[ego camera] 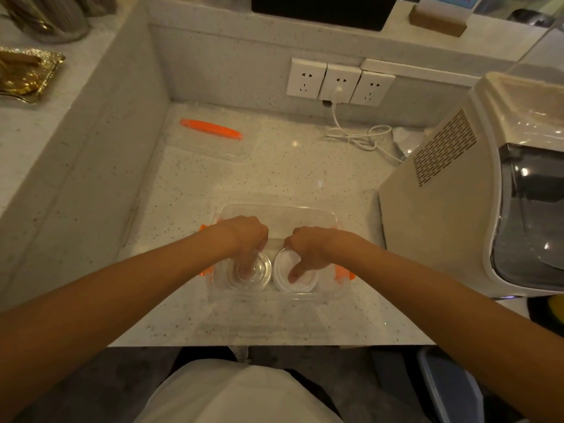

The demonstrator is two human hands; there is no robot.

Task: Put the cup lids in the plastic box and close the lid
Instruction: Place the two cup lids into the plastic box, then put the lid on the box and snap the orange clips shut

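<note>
A clear plastic box [305, 213] with orange side clips stands open on the counter in front of me. Inside its near half sit a stack of clear cup lids [259, 271] on the left and a stack of white cup lids [282, 280] on the right. My left hand [247, 235] reaches down into the box and grips the clear stack from above. My right hand [308, 248] holds the white stack, its thumb pressed on the top lid. The box's clear lid [213, 145], with an orange handle, lies flat at the back left of the counter.
A beige machine [457, 193] stands close to the box's right. White wall sockets [338, 82] with a plugged white cable [360, 137] are at the back. A raised stone ledge [91, 132] runs along the left, bearing a gold tray [24, 73]. The counter edge is near me.
</note>
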